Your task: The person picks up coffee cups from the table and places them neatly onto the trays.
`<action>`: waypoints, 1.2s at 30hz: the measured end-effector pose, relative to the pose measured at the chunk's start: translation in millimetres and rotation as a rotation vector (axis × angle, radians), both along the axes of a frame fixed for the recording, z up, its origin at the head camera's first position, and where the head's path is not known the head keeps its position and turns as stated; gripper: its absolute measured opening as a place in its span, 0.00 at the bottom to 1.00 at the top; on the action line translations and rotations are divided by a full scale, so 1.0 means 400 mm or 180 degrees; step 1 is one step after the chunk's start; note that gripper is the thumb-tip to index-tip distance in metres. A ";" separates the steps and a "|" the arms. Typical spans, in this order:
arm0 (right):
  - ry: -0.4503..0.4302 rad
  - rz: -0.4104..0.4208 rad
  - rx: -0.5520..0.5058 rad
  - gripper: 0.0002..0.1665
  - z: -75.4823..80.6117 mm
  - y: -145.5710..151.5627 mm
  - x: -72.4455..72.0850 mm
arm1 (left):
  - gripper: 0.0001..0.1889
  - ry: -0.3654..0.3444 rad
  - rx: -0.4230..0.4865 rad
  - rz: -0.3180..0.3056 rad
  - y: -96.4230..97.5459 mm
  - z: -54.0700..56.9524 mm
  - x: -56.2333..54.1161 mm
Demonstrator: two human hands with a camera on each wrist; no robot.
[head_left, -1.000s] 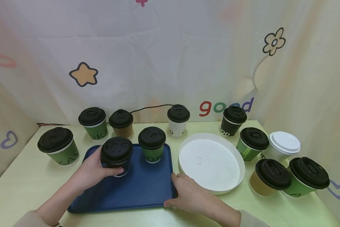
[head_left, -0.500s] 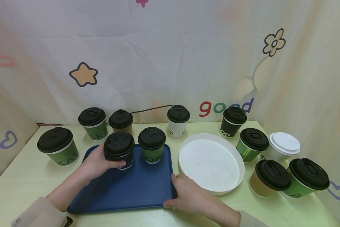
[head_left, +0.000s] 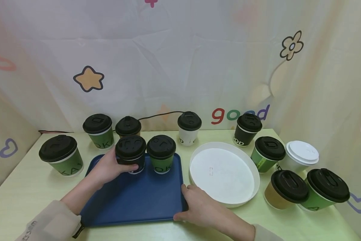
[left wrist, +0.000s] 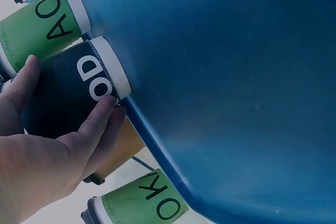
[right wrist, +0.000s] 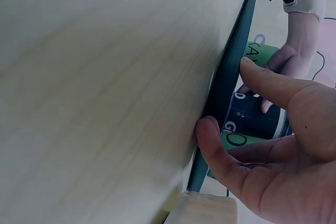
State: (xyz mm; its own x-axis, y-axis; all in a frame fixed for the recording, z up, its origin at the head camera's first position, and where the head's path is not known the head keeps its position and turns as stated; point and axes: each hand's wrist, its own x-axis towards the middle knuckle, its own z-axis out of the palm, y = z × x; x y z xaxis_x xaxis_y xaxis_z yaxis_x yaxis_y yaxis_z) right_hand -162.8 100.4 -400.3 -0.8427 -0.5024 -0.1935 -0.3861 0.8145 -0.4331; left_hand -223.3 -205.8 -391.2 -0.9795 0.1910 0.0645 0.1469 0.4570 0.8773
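My left hand (head_left: 108,169) holds a dark paper coffee cup (head_left: 130,147) with a black lid, thumb and fingers wrapped round its side. The cup is upright at the back of the blue tray (head_left: 138,201), just left of a green lidded cup (head_left: 161,160). In the left wrist view the dark cup (left wrist: 63,87) shows white letters and a white base rim; the fingertips hide part of its side. My right hand (head_left: 198,202) grips the tray's right edge near the front corner. Its thumb and fingers sit about the tray's rim (right wrist: 226,72) in the right wrist view.
A round white shallow dish (head_left: 225,174) stands right of the tray. Behind and left are lidded cups, one green (head_left: 67,162) and one white (head_left: 188,135). Several more cluster on the right, including a brown cup (head_left: 278,194). A patterned curtain (head_left: 168,67) hangs behind.
My left hand has moved the dark cup back and slightly right across the tray, up beside the green cup. My right hand has stayed at the tray's edge.
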 end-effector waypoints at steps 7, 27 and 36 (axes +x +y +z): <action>0.0003 -0.0023 0.0011 0.55 0.000 -0.002 -0.001 | 0.45 -0.0016 0.0056 -0.0016 0.002 -0.003 -0.001; 0.0064 0.0044 -0.0046 0.54 0.000 0.001 -0.002 | 0.43 -0.0525 -0.0580 0.0173 -0.101 0.030 0.118; -0.0011 0.0057 -0.0063 0.49 0.000 0.000 -0.007 | 0.24 -0.0693 -0.0789 0.0276 -0.209 0.005 0.141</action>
State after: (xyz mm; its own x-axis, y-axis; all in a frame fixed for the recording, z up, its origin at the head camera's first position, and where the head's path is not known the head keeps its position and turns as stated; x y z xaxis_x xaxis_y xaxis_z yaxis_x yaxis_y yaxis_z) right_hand -165.5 100.6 -400.4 -0.8329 -0.5211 -0.1863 -0.3989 0.7987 -0.4504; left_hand -166.8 -289.6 -389.1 -0.9784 0.0900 -0.1859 -0.0805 0.6627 0.7445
